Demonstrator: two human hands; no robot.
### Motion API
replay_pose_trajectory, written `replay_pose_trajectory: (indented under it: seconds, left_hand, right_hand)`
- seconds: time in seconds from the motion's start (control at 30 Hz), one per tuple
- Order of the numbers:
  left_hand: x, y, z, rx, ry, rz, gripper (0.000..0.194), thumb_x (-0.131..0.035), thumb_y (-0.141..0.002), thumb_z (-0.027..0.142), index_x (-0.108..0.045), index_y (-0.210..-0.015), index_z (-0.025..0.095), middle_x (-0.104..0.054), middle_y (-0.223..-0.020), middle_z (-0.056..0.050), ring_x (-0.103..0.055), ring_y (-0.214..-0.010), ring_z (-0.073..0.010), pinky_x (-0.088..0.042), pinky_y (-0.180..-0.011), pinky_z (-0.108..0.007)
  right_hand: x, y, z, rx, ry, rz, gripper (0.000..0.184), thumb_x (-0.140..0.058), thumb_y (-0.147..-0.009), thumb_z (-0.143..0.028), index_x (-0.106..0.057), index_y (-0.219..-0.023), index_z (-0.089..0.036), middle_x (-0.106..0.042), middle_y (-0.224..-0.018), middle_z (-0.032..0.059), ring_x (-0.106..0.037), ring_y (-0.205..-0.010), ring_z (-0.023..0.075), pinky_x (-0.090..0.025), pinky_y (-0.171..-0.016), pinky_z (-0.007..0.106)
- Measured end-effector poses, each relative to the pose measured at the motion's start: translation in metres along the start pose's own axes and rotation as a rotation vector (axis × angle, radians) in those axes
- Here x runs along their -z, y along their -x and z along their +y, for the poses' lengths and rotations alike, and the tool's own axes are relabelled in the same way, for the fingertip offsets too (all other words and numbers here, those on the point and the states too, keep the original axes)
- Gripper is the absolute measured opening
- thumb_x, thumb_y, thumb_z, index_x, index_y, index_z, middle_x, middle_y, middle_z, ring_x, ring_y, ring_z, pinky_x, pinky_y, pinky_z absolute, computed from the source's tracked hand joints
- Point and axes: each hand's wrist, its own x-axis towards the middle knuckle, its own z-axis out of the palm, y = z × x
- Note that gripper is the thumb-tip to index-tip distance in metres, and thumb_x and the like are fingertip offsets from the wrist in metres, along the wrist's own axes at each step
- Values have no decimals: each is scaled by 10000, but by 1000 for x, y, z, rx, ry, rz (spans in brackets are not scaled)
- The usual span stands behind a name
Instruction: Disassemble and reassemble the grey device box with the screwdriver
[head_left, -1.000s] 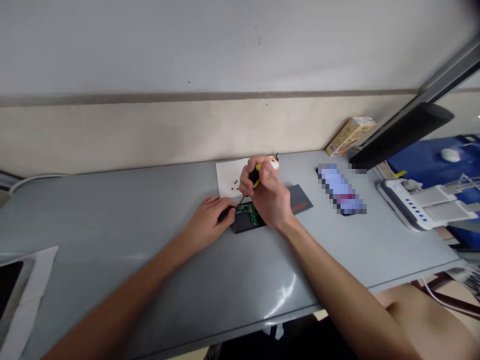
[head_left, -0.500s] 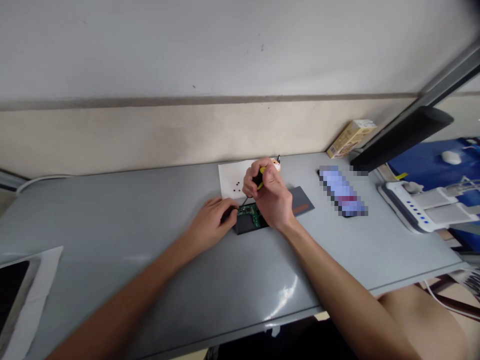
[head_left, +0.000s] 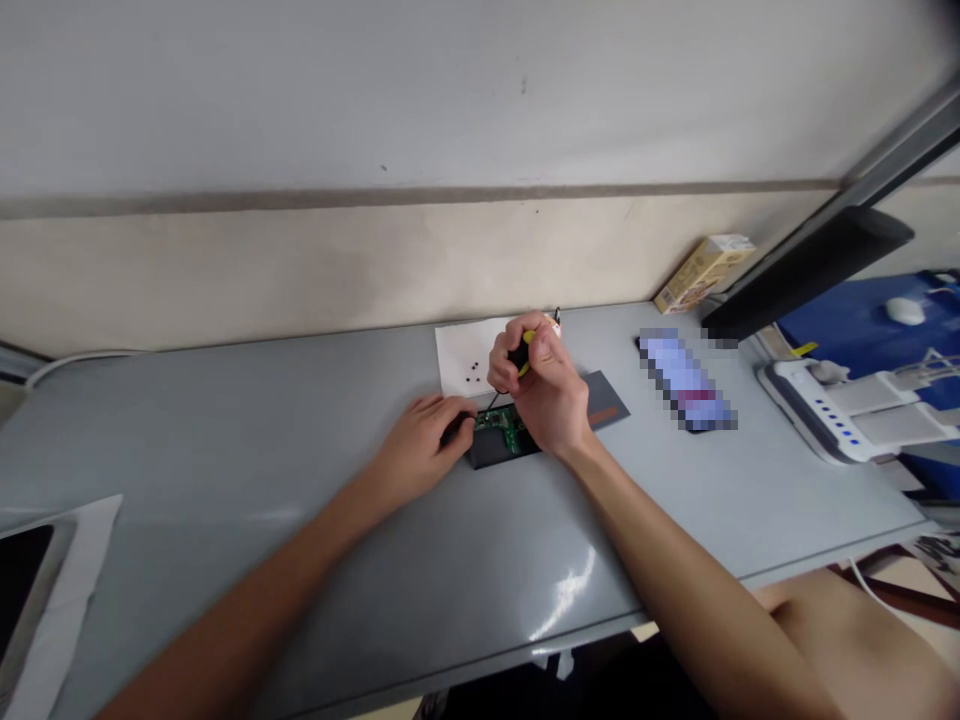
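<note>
My right hand (head_left: 544, 395) is closed round a small screwdriver (head_left: 519, 357) with a black and yellow handle, its thin shaft slanting down to a green circuit board (head_left: 501, 431). The board lies in a flat dark grey device (head_left: 600, 400) on the grey table (head_left: 225, 450). My left hand (head_left: 420, 445) rests on the table at the device's left end, fingers curled against its edge. A white sheet of paper (head_left: 461, 352) with a few small black screws (head_left: 472, 373) lies just behind the hands.
A phone (head_left: 686, 382) lies right of the device. A yellow carton (head_left: 701, 272) stands by the wall at the back right, beside a black monitor edge (head_left: 806, 265). A white power strip (head_left: 817, 405) sits at the right. A tablet on paper (head_left: 30, 590) lies at the left edge.
My right hand has shifted slightly on the screwdriver handle, now covering more of the small orange object behind it. My left hand stays put.
</note>
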Motion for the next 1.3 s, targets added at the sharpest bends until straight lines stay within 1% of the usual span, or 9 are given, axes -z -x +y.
replay_pose_trajectory:
  seconds: [0.17, 0.33, 0.47, 0.6, 0.83, 0.97, 1.1, 1.23, 1.3]
  left_hand:
    - [-2, 1, -3, 7, -2, 0, 161, -472, -1029, 263, -622, -1075, 225, -712, -983, -19, -629, -928, -204, -464, -893, -381]
    - [-1, 0, -1, 16, 4, -2, 177, -468, -1031, 277, -628, -1086, 225, -718, -995, -22, -630, -935, -209, -467, -906, -390]
    - [0, -1, 0, 21, -3, -5, 187, -461, -1024, 276, -632, -1079, 224, -716, -981, -24, -631, -917, -213, -469, -886, -391]
    - [-2, 0, -2, 19, -14, -11, 183, -466, -1022, 275, -633, -1080, 229, -721, -989, -25, -633, -911, -213, -465, -884, -391]
    - [0, 0, 0, 13, -6, -13, 172, -459, -1033, 265, -618, -1081, 221, -706, -976, -20, -626, -928, -206, -464, -902, -387]
    - [1, -1, 3, 12, 5, -9, 162, -461, -1029, 257, -613, -1068, 215, -707, -978, -22, -626, -927, -205, -469, -895, -387]
    - [0, -1, 2, 13, -7, -12, 172, -452, -1034, 266, -614, -1061, 214, -707, -972, -28, -631, -931, -208, -472, -902, -394]
    - [-2, 0, 0, 10, -2, -6, 168, -458, -1030, 264, -614, -1073, 219, -714, -1000, -30, -635, -953, -210, -470, -914, -394]
    - [-2, 0, -2, 10, -4, 0, 170, -461, -1028, 269, -618, -1074, 225, -718, -1004, -30, -640, -952, -211, -472, -911, -391]
  right_hand:
    - [-1, 0, 0, 14, 10, 20, 306, -523, -1009, -520, -500, -866, -250, -373, -707, -21, -333, -618, 141, -306, -588, 295]
    - [-2, 1, -1, -12, 23, 28, 320, -532, -998, -537, -498, -857, -252, -372, -710, -20, -322, -615, 144, -310, -583, 299]
    - [-2, 1, -2, 23, 4, 36, 295, -536, -1005, -505, -510, -859, -249, -373, -716, -17, -331, -617, 138, -307, -584, 298]
    - [-1, 1, -2, -5, 9, 25, 320, -532, -1002, -534, -504, -857, -251, -371, -714, -17, -329, -613, 140, -314, -575, 298]
    - [-2, 0, -2, 32, -41, 12, 277, -507, -1030, -458, -518, -861, -239, -363, -704, -19, -322, -612, 132, -283, -582, 292]
    - [-2, 1, -2, -3, -5, 17, 307, -533, -1008, -509, -512, -854, -244, -373, -715, -17, -319, -611, 136, -288, -578, 296]
    - [-3, 1, 0, 10, 24, 56, 324, -556, -983, -545, -510, -852, -252, -379, -732, -16, -335, -615, 140, -309, -583, 299]
    - [-3, 1, 0, 11, -6, 10, 305, -529, -1002, -518, -507, -852, -252, -362, -707, -23, -324, -610, 140, -301, -591, 298]
    - [-3, 1, -1, 8, 6, 8, 307, -523, -1004, -520, -505, -852, -253, -360, -704, -24, -314, -606, 141, -296, -586, 298]
